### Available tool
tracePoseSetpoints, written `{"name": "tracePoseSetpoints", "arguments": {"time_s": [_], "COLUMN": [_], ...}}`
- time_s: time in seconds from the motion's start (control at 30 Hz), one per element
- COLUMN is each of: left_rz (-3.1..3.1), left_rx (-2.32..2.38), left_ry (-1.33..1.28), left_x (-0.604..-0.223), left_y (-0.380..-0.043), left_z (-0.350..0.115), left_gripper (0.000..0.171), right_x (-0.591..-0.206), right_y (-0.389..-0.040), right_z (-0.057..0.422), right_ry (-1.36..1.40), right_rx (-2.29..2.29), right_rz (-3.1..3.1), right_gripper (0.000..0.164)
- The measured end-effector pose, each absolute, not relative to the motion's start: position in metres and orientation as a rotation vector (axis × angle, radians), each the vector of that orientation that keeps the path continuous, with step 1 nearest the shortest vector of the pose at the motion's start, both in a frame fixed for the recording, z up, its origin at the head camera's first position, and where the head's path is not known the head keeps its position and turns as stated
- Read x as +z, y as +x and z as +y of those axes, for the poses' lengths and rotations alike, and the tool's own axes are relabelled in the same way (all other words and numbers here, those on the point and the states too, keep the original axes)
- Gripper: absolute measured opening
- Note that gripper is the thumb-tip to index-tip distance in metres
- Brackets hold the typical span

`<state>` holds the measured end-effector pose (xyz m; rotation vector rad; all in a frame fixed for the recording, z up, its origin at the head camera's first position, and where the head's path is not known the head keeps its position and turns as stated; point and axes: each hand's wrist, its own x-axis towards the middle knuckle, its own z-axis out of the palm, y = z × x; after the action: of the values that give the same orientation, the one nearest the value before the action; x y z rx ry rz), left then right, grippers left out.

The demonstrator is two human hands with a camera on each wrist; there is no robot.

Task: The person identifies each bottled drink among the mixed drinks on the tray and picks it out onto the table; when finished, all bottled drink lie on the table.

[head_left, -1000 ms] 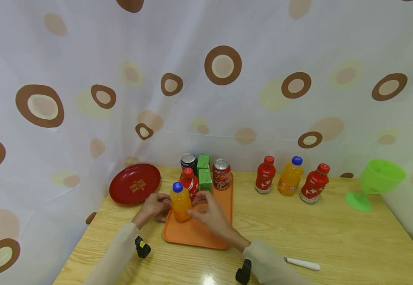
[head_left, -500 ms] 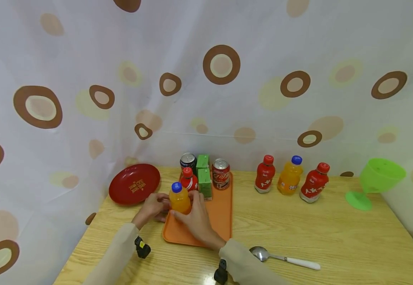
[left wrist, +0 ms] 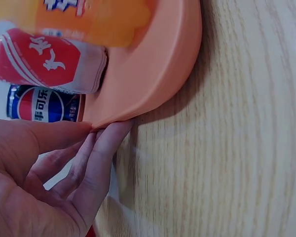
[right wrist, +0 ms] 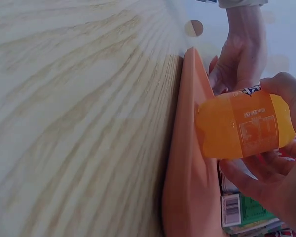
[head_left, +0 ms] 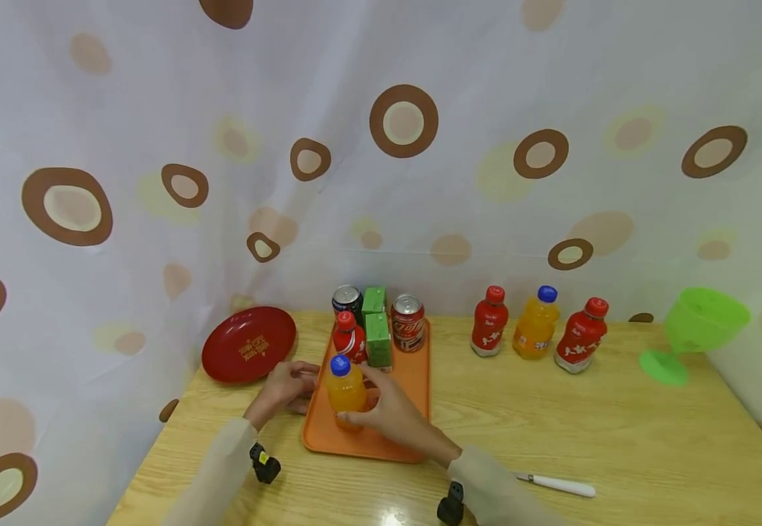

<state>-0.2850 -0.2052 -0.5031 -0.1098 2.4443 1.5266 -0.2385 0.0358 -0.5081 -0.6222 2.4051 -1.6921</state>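
Orange tray (head_left: pixel 415 374), left hand (head_left: pixel 282 387) pinching its edge, borders broad tabletop (head_left: pixel 519 413).

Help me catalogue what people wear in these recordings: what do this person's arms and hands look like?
The left sleeve and right sleeve are long, plain and cream-coloured. The left hand and right hand wear no gloves. Near the wrists are two small black devices: the left device bears a yellow mark; the right device shows none. No cables are visible.
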Motion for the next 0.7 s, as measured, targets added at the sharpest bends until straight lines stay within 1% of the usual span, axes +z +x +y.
{"name": "tracePoseSetpoints", "arguments": {"time_s": [0.1, 0.37, 0.57, 0.7], "left_rz": [2.427, 2.392, 2.377, 2.366], "left_rx": [1.556, 1.586, 1.587, 1.587], "left_ry": [-0.139, -0.154, -0.102, -0.139], "left_x": [-0.503, -0.504, -0.503, -0.503], "left_y": [-0.283, -0.284, -0.285, -0.282], "left_z": [-0.203, -0.195, -0.196, -0.200], "left_gripper": [0.034, 0.035, 0.037, 0.038], "right_x": [-0.506, -0.502, -0.503, -0.509], "right_y": [-0.234, -0.231, -0.231, -0.232], "right_z": [0.047, 0.080, 0.100, 0.101], "right_ry": [-0.636, -0.625, -0.544, -0.580], "right_rx": [-1.669, -1.615, -1.742, -1.834], "right_rz": [2.397, 2.423, 2.438, 2.359], "right_gripper": [0.084, 0.078, 0.074, 0.070]}}
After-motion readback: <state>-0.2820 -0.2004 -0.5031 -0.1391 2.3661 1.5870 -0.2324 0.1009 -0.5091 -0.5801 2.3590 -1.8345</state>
